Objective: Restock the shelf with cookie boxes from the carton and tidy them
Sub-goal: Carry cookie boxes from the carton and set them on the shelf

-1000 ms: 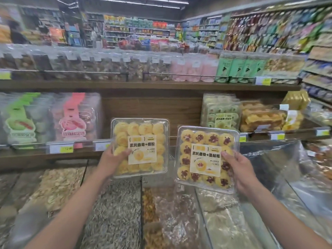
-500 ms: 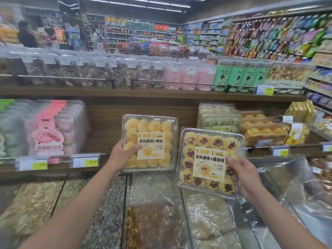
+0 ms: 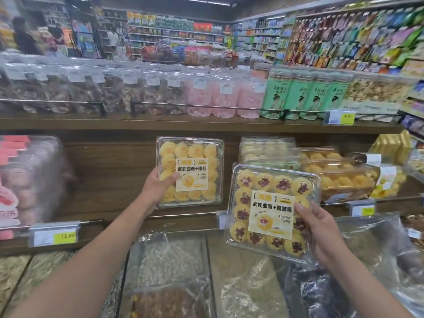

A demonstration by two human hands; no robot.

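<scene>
Shop aisle, wooden shelf (image 3: 110,175) at chest level, with pink jars (image 3: 220,97) and green canisters (image 3: 305,97) on the tier above and covered bulk bins (image 3: 169,260) below. Left hand (image 3: 158,187) grips the yellow cookie box (image 3: 197,152) at its lower left edge: thumb across the clear lid, touching the label's left margin, fingers hidden behind. That box stands upright and faces the camera, up and to the right of the grip, in the bare gap of the shelf in front of the back panel (cannot tell whether its bottom edge rests on the board). Right hand (image 3: 321,230) grips the berry cookie box (image 3: 263,187) at its lower right side, thumb on the lid beside the label, fingers curled behind. This box extends up and left from the grip, slightly tilted, lower and nearer the camera than the yellow one, in front of the shelf rail. Its top edge overlaps stacked boxes (image 3: 268,150) already on the shelf. Price tag (image 3: 55,235) on the rail at left.
</scene>
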